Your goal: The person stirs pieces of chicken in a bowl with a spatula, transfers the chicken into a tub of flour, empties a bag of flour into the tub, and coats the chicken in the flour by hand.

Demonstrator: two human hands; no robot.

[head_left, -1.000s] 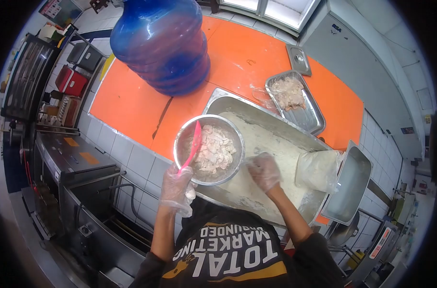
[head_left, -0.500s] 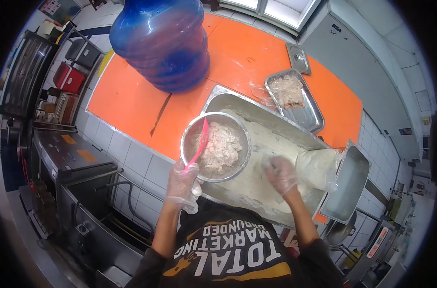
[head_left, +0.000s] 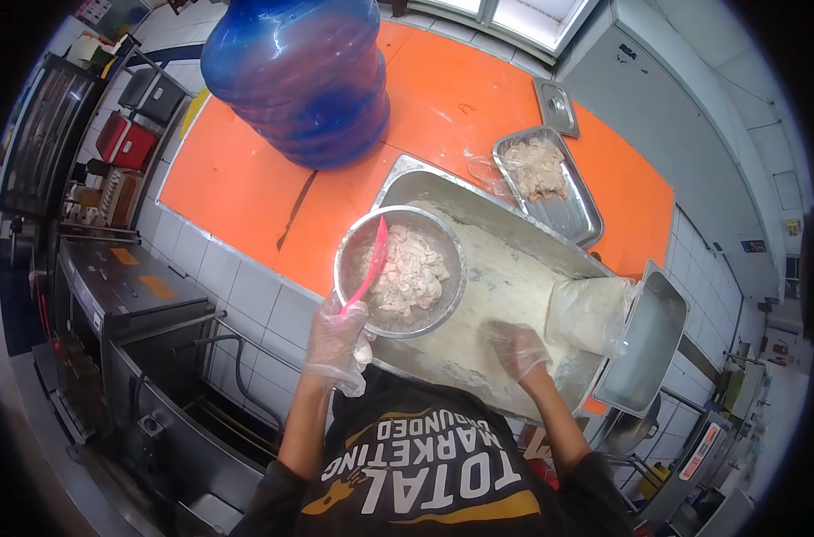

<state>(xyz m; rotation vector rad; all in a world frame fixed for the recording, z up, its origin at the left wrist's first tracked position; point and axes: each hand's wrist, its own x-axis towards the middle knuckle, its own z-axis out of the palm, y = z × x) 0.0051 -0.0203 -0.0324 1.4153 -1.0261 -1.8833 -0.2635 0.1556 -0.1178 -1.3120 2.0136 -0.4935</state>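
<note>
My left hand [head_left: 337, 336], in a clear plastic glove, grips the rim of a round metal bowl [head_left: 346, 259] together with the handle of a pink spoon [head_left: 374, 262]. Pale floured pieces [head_left: 414, 273] fill part of the bowl, which is over the left end of a long metal tray [head_left: 398, 183]. Whitish flour [head_left: 505, 282] covers the tray's bottom. My right hand [head_left: 517, 351], also gloved, is low over the flour near the tray's front side; its fingers are blurred by motion. A plastic bag of white powder [head_left: 590, 315] lies at the tray's right end.
A large blue bottle [head_left: 304, 85] stands on the orange table [head_left: 237, 192]. Farther right are a small metal tray [head_left: 575, 219] holding pale pieces and a metal lid [head_left: 556, 107]. Another metal pan [head_left: 644, 345] sits at the right. Metal fryer-like equipment [head_left: 147, 358] is at the left.
My right hand has moved right and then toward my body over the flour. The bowl, with my left hand on it, has shifted slightly right and away from me.
</note>
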